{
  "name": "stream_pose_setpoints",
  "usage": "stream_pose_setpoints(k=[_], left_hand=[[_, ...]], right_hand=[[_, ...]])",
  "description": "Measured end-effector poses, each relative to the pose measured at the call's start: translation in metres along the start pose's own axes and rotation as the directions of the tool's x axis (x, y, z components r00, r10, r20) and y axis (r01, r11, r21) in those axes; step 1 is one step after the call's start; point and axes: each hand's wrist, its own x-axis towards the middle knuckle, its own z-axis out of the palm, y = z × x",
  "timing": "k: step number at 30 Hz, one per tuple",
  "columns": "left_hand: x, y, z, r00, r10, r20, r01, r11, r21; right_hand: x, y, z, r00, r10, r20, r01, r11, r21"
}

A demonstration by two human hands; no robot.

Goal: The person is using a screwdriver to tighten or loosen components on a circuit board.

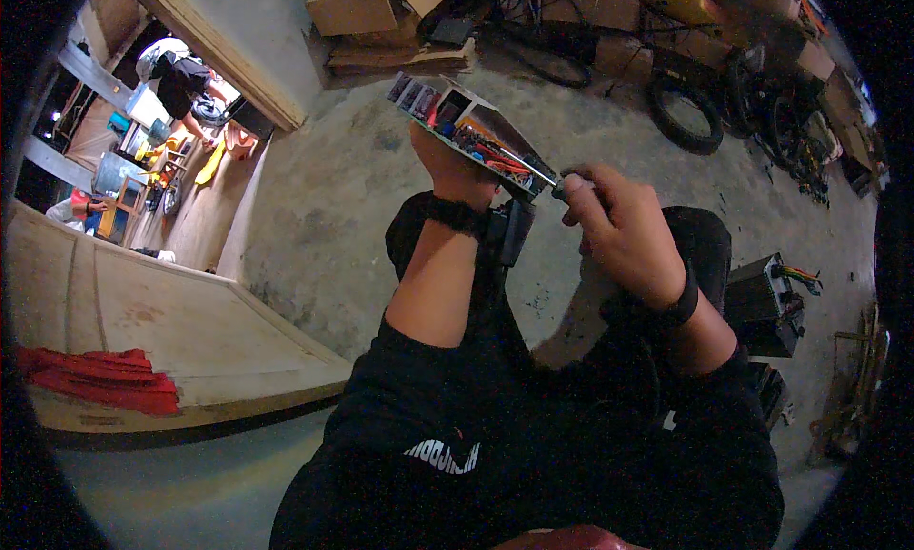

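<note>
My left hand [446, 167] holds up a circuit board [473, 140] from below and its left side, tilted in front of me. The board carries tall dark components, a pale metal plate along its far side, and a tangle of red, orange and white wires. A screwdriver [526, 163] is gripped by its dark handle in my right hand [624, 228], fingers closed around it. Its bright shaft points left and reaches over the wires. Whether the tip touches anything is too small to tell. The left fingers are mostly hidden behind the board.
To my right on the concrete floor stands a dark metal box [760, 302] with coloured wires. Cardboard boxes [352, 12] and a black tyre [684, 114] lie ahead. A red cloth [100, 380] rests on a wooden panel at left. Through a doorway, a person [181, 83] bends over.
</note>
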Motion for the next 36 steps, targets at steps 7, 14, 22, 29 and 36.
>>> stream_pose_setpoints(k=[7, 14, 22, 29, 36], left_hand=[[0.001, -0.004, -0.009, 1.0, -0.006, 0.009, 0.006, 1.0, -0.013], [0.009, -0.01, -0.025, 0.997, 0.054, 0.059, -0.06, 0.992, 0.113], [0.004, -0.005, -0.016, 1.0, 0.023, -0.019, -0.021, 0.995, 0.097], [0.01, -0.016, -0.019, 0.957, 0.271, 0.105, -0.291, 0.879, 0.377], [0.002, -0.005, -0.008, 0.992, -0.11, -0.053, 0.105, 0.99, -0.09]], right_hand=[[-0.001, 0.006, 0.004, 0.943, -0.293, -0.161, 0.291, 0.956, -0.034], [0.0, 0.005, 0.002, 1.0, -0.024, -0.01, 0.025, 0.998, 0.061], [-0.004, 0.002, 0.005, 0.958, -0.236, -0.163, 0.23, 0.972, -0.053], [0.0, 0.008, 0.006, 0.983, -0.181, -0.035, 0.182, 0.982, 0.04], [-0.002, 0.003, 0.004, 0.983, -0.155, -0.095, 0.153, 0.988, -0.033]])
